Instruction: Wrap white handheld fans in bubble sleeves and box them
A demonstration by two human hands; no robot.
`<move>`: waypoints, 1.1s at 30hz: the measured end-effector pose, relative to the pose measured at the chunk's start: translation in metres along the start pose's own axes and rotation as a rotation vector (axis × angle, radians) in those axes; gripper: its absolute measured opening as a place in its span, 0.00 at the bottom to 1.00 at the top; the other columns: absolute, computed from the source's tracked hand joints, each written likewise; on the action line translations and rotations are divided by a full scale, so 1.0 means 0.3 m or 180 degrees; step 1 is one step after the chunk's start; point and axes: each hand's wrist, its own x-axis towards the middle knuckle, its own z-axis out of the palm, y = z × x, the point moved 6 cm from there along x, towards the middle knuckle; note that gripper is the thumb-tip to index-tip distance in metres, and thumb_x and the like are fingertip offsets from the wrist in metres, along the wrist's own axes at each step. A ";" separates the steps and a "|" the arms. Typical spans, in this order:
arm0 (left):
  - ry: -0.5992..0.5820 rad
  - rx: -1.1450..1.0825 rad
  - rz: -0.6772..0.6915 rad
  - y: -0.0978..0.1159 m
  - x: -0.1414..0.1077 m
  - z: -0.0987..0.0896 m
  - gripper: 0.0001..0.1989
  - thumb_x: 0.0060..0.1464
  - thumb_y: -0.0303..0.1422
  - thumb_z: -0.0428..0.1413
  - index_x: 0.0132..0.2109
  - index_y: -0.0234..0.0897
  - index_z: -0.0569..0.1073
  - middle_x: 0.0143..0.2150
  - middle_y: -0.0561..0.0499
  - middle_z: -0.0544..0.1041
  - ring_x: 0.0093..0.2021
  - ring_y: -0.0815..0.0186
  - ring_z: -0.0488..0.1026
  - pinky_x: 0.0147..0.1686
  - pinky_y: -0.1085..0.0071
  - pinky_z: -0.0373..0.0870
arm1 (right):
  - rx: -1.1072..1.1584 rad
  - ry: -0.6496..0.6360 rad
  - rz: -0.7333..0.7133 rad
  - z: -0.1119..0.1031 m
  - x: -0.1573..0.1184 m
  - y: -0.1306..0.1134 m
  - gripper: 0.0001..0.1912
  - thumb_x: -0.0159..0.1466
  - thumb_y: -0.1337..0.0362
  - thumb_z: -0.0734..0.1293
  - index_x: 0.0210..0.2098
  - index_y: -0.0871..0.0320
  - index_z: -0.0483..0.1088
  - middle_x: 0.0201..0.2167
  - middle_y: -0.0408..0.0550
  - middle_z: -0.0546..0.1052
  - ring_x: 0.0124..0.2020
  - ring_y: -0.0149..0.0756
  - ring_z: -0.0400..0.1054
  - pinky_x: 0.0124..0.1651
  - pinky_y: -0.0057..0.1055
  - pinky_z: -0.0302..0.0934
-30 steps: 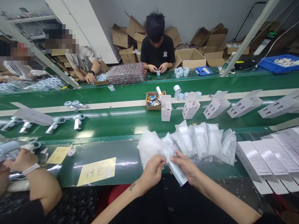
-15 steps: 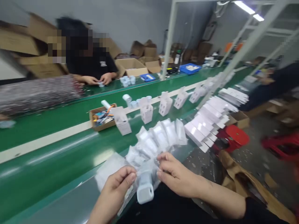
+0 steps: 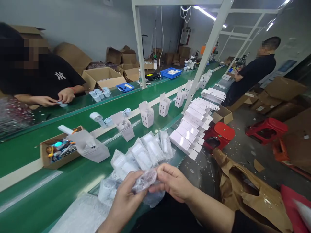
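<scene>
A clear plastic bag (image 3: 145, 180) is held between my two hands at the lower middle, its gathered end up. My left hand (image 3: 130, 195) wraps its fingers and thumb round the bag's left side. With thumb and fingers pinched, my right hand (image 3: 173, 182) grips the bag's right edge. What lies inside the bag is mostly hidden. Just beyond my hands, several bagged white items (image 3: 143, 152) lie in a row on the green bench. A stack of clear bags (image 3: 79, 215) is at the left of my left hand.
Open white boxes (image 3: 146, 115) line the green belt (image 3: 21, 191). A carton of small tools (image 3: 60, 150) sits at left. Flat white boxes (image 3: 187, 131) are stacked at right, near a red stool (image 3: 220, 134). One person sits across the belt; another stands far right.
The view has turned right. The pale blue device seen in the bag is now out of sight, and the bag's gathered end has come up between my hands.
</scene>
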 end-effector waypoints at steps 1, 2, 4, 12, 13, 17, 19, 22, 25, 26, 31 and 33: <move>0.0220 -0.0025 -0.0075 -0.010 0.026 0.019 0.14 0.39 0.42 0.64 0.34 0.42 0.78 0.36 0.47 0.78 0.39 0.55 0.73 0.40 0.65 0.71 | -0.0070 0.0410 -0.0071 -0.119 0.025 -0.001 0.23 0.49 0.53 0.76 0.36 0.56 0.65 0.36 0.46 0.75 0.37 0.38 0.73 0.35 0.35 0.71; 0.0426 -0.0108 -0.0220 -0.023 0.050 0.032 0.13 0.39 0.43 0.64 0.32 0.41 0.77 0.33 0.48 0.77 0.36 0.57 0.73 0.35 0.68 0.71 | -0.0062 0.1272 -0.0184 -0.274 0.041 -0.002 0.27 0.46 0.53 0.78 0.39 0.54 0.64 0.35 0.44 0.74 0.34 0.35 0.73 0.33 0.33 0.71; 0.0777 -0.0471 -0.0680 -0.053 0.091 0.052 0.17 0.37 0.46 0.65 0.32 0.39 0.76 0.28 0.51 0.74 0.29 0.62 0.70 0.25 0.72 0.67 | 0.0029 0.2328 0.0032 -0.532 0.074 0.033 0.34 0.41 0.52 0.79 0.41 0.50 0.60 0.27 0.36 0.71 0.25 0.29 0.69 0.29 0.30 0.70; 0.1241 -0.2157 -0.1669 -0.071 0.255 0.154 0.24 0.30 0.40 0.70 0.34 0.37 0.69 0.23 0.59 0.69 0.19 0.71 0.64 0.12 0.77 0.59 | -0.0170 0.2872 -0.0306 -0.771 0.161 0.107 0.24 0.45 0.47 0.75 0.32 0.51 0.62 0.28 0.38 0.66 0.33 0.32 0.67 0.42 0.33 0.69; 0.1288 -0.2267 -0.1692 -0.072 0.276 0.159 0.24 0.30 0.39 0.70 0.34 0.37 0.69 0.22 0.59 0.69 0.19 0.71 0.64 0.11 0.77 0.59 | -0.0406 0.2949 -0.0476 -0.767 0.130 0.080 0.22 0.46 0.48 0.74 0.32 0.51 0.64 0.30 0.40 0.66 0.35 0.35 0.66 0.45 0.35 0.68; 0.1404 -0.2643 -0.1633 -0.054 0.362 0.184 0.21 0.30 0.34 0.69 0.33 0.35 0.70 0.21 0.60 0.69 0.17 0.74 0.63 0.11 0.79 0.58 | -0.2492 0.2735 -0.1630 -0.717 0.031 -0.126 0.12 0.52 0.55 0.72 0.31 0.52 0.68 0.33 0.47 0.65 0.39 0.42 0.63 0.52 0.45 0.62; 0.1322 -0.2727 -0.1500 -0.018 0.408 0.221 0.21 0.31 0.35 0.69 0.33 0.34 0.70 0.21 0.59 0.68 0.17 0.75 0.62 0.11 0.79 0.57 | -0.3356 0.2216 -0.2044 -0.675 0.042 -0.209 0.08 0.54 0.59 0.71 0.31 0.53 0.69 0.34 0.48 0.63 0.39 0.43 0.63 0.50 0.46 0.62; 0.0845 -0.2522 -0.0966 0.066 0.484 0.317 0.24 0.33 0.40 0.68 0.36 0.34 0.69 0.24 0.57 0.70 0.19 0.74 0.63 0.13 0.78 0.59 | -0.3965 0.1339 -0.2150 -0.636 0.121 -0.269 0.11 0.53 0.63 0.70 0.36 0.55 0.69 0.38 0.50 0.61 0.43 0.44 0.63 0.50 0.45 0.64; 0.0307 -0.1584 -0.0341 0.120 0.530 0.413 0.22 0.42 0.42 0.64 0.40 0.37 0.67 0.29 0.55 0.71 0.24 0.69 0.69 0.18 0.74 0.66 | -0.4118 0.0886 -0.2050 -0.631 0.201 -0.274 0.20 0.51 0.64 0.71 0.43 0.57 0.68 0.42 0.52 0.59 0.48 0.46 0.62 0.54 0.44 0.63; 0.0225 -0.1117 -0.0137 0.126 0.534 0.431 0.19 0.46 0.42 0.62 0.41 0.37 0.66 0.30 0.55 0.71 0.26 0.68 0.69 0.21 0.73 0.68 | -0.4123 0.0893 -0.2021 -0.637 0.218 -0.271 0.21 0.51 0.64 0.72 0.44 0.58 0.67 0.44 0.52 0.58 0.49 0.47 0.62 0.54 0.45 0.63; 0.0225 0.1164 0.1155 0.167 0.503 0.468 0.07 0.58 0.37 0.51 0.40 0.38 0.67 0.38 0.46 0.72 0.40 0.60 0.71 0.41 0.63 0.69 | -0.4148 0.0955 -0.2110 -0.638 0.245 -0.235 0.18 0.53 0.60 0.72 0.41 0.55 0.67 0.48 0.53 0.56 0.50 0.49 0.63 0.55 0.49 0.63; 0.0187 0.1856 0.1220 0.178 0.508 0.501 0.06 0.59 0.34 0.48 0.40 0.37 0.68 0.39 0.44 0.71 0.42 0.57 0.70 0.43 0.62 0.68 | -0.4179 0.0744 -0.2198 -0.604 0.252 -0.216 0.17 0.55 0.62 0.71 0.43 0.54 0.67 0.50 0.54 0.57 0.49 0.48 0.65 0.53 0.48 0.65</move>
